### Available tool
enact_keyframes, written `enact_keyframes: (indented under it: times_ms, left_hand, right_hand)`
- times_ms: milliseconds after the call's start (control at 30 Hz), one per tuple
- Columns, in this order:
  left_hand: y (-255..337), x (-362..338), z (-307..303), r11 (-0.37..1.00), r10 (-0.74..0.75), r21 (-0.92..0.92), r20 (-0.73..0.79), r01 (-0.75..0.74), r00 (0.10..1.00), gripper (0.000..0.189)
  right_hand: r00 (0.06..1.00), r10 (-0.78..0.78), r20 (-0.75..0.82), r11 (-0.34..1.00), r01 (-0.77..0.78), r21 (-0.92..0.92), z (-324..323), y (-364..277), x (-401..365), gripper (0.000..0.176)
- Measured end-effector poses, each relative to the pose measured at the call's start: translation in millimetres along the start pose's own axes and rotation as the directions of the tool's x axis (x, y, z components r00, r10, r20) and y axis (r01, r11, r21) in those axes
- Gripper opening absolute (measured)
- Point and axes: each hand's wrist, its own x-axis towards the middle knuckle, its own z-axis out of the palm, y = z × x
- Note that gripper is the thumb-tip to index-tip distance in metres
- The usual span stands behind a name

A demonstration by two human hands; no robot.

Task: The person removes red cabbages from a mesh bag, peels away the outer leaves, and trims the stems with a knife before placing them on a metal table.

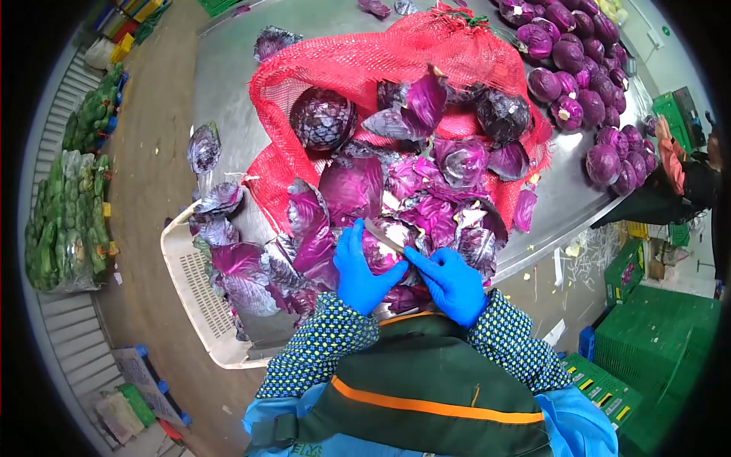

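Note:
Both my hands wear blue gloves. My right hand [451, 283] grips a knife [383, 236], its blade angled up and left across a red cabbage [378, 257]. Curved around that cabbage's left side is my left hand [362, 271], with thumb and fingers against it. Loose purple leaves [350, 187] lie heaped around and beyond the hands. Behind them, a red mesh bag [278, 95] lies spread open with whole cabbages [323, 119] on it. The knife handle is mostly hidden in my right hand.
Trimmed purple cabbages [567, 57] are piled at the table's far right. A white plastic basket [183, 259] with outer leaves stands at the left edge. Green crates [647, 327] are stacked on the right. Another person's hand [661, 129] shows at far right.

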Motion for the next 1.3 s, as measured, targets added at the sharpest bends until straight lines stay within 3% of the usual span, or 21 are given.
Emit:
enact_keyframes:
  times_ms: [200,267,333,400,433,500,533,600,633,667,733,800,867,1000,1067,1100,1133,1167,1200,1267,1300]
  left_hand:
    - [1,-2,3,0.999,-0.034,-0.038,-0.013,0.034,0.999,0.101]
    - [-2,-9,7,0.999,0.012,-0.036,-0.065,-0.014,0.998,0.101]
    - [-3,-20,10,0.997,0.072,-0.004,-0.101,-0.073,0.992,0.102]
    - [-8,-17,3,0.996,0.080,-0.034,-0.118,-0.085,0.990,0.102]
    - [-17,-12,0,0.987,0.072,-0.143,-0.063,-0.080,0.995,0.102]
    - [-28,-9,-11,0.919,-0.001,-0.394,0.032,0.013,0.999,0.105]
    - [-25,-14,-23,0.909,-0.050,-0.410,0.064,0.072,0.997,0.100]
    - [-27,-24,-41,0.745,0.121,-0.664,0.039,-0.065,0.992,0.099]
    - [6,-32,-61,0.677,0.085,-0.735,0.030,-0.035,0.996,0.101]
    - [18,-37,-77,0.826,0.150,-0.551,0.017,-0.116,0.989,0.107]
    - [24,-34,-74,0.882,0.277,-0.322,-0.239,-0.345,0.931,0.106]
    - [29,-31,-71,0.912,0.323,-0.148,-0.319,-0.384,0.891,0.108]
    - [33,-29,-71,0.910,0.398,0.040,-0.360,-0.413,0.844,0.110]
    - [44,-30,-69,0.855,0.519,0.215,-0.369,-0.473,0.771,0.110]
    - [46,-32,-68,0.927,0.290,-0.130,-0.342,-0.351,0.894,0.110]
    - [45,-30,-65,0.865,0.196,-0.385,-0.330,-0.321,0.924,0.109]
    - [47,-30,-64,0.868,0.192,-0.381,-0.334,-0.319,0.923,0.109]
    - [49,-31,-62,0.831,0.072,-0.507,-0.312,-0.230,0.947,0.110]
    - [51,-31,-61,0.770,-0.042,-0.622,-0.272,-0.142,0.961,0.111]
    - [51,-33,-61,0.817,-0.034,-0.560,-0.285,-0.138,0.958,0.111]
    - [47,-33,-60,0.893,0.090,-0.383,-0.360,-0.235,0.929,0.109]
  right_hand:
    - [0.999,-0.031,0.027,0.997,0.032,-0.063,2,2,25,0.047]
    - [0.976,0.220,0.007,0.968,-0.219,0.127,9,22,49,0.050]
    - [0.974,0.218,0.054,0.974,-0.221,0.042,-2,32,60,0.054]
    - [0.974,0.227,0.022,0.962,-0.228,0.153,14,23,53,0.080]
    - [0.954,0.295,0.054,0.930,-0.300,0.211,23,23,54,0.074]
    - [0.892,0.421,0.163,0.807,-0.451,0.382,25,22,70,0.052]
    - [0.910,0.411,0.056,0.819,-0.396,0.415,28,36,80,0.037]
    - [0.780,0.579,0.238,0.431,-0.541,0.722,24,64,89,0.023]
    - [0.771,0.564,0.295,0.421,-0.576,0.701,14,65,86,0.020]
    - [0.774,0.561,0.293,0.430,-0.575,0.696,-1,43,85,0.020]
    - [0.775,0.512,0.371,0.212,-0.532,0.820,-33,-22,71,0.026]
    - [0.843,0.345,0.412,0.324,-0.519,0.791,-50,-48,59,0.036]
    - [0.968,0.215,0.126,0.601,-0.233,0.765,-38,-54,57,0.038]
    - [0.944,0.283,0.168,0.644,-0.317,0.696,-42,-41,65,0.025]
    - [0.930,0.330,0.163,0.686,-0.355,0.635,-45,-37,65,0.020]
    - [0.885,0.325,0.335,0.485,-0.460,0.744,-50,-33,64,0.018]
    - [0.822,0.271,0.500,0.255,-0.562,0.787,-53,-30,63,0.015]
    - [0.829,0.232,0.509,0.171,-0.549,0.818,-53,-32,64,0.020]
    - [0.829,0.225,0.512,0.168,-0.551,0.818,-55,-36,63,0.020]
    - [0.824,0.314,0.472,0.400,-0.566,0.721,-68,-61,63,0.027]
    - [0.930,0.236,0.282,0.596,-0.368,0.714,-52,-57,60,0.034]
